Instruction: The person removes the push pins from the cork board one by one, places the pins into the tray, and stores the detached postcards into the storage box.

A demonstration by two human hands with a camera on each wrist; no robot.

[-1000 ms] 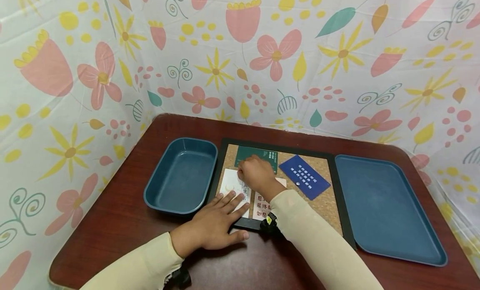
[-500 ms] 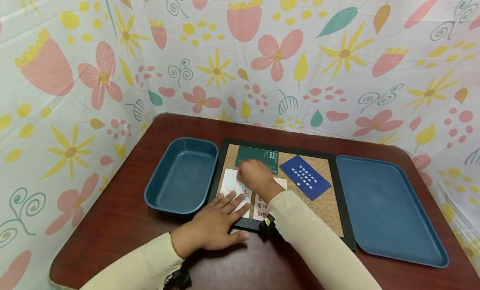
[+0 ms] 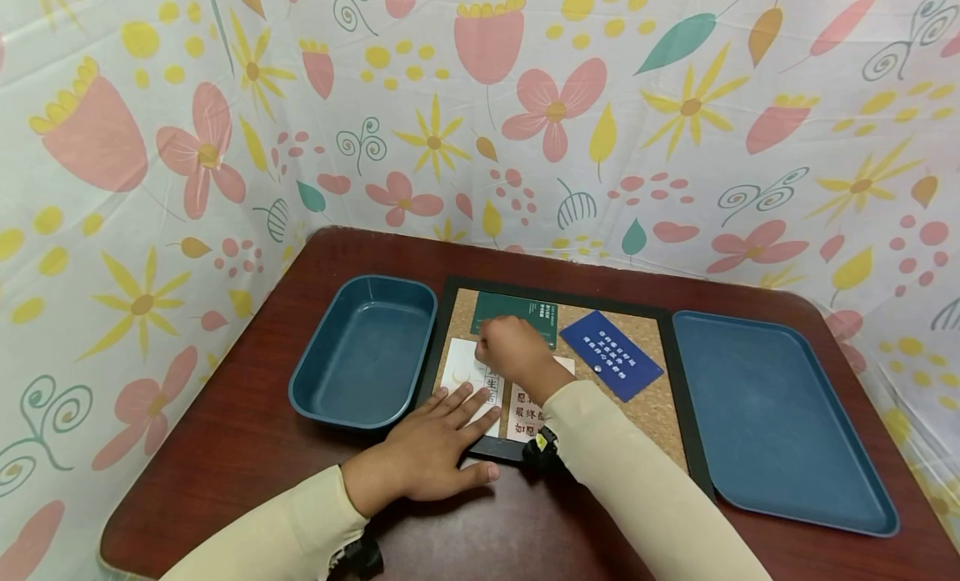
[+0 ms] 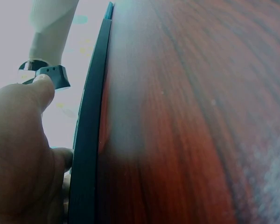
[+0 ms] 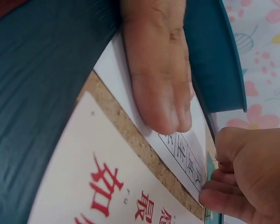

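A cork board (image 3: 648, 423) in a black frame lies on the table. My left hand (image 3: 429, 448) presses flat, fingers spread, over the board's near left edge and the lower part of a white card (image 3: 461, 360) with a moon and boxed characters. My right hand (image 3: 514, 352), its fingers curled, bears down at that card's upper edge; I cannot tell what its fingertips hold. Behind it lies a green card (image 3: 517, 308), partly covered. A pale card with red characters (image 3: 523, 418) sits under the right wrist. In the right wrist view, the left fingers (image 5: 154, 88) rest on the white card.
A deep blue tray (image 3: 360, 348) stands left of the board, and a shallow blue tray (image 3: 780, 423) right of it. A blue card (image 3: 611, 352) with a small silver pin (image 3: 597, 368) lies slanted on the cork. Patterned cloth (image 3: 420, 81) hangs behind the table.
My right hand stays at the white card's upper edge, with only small shifts of its wrist and forearm. The left hand has not moved.
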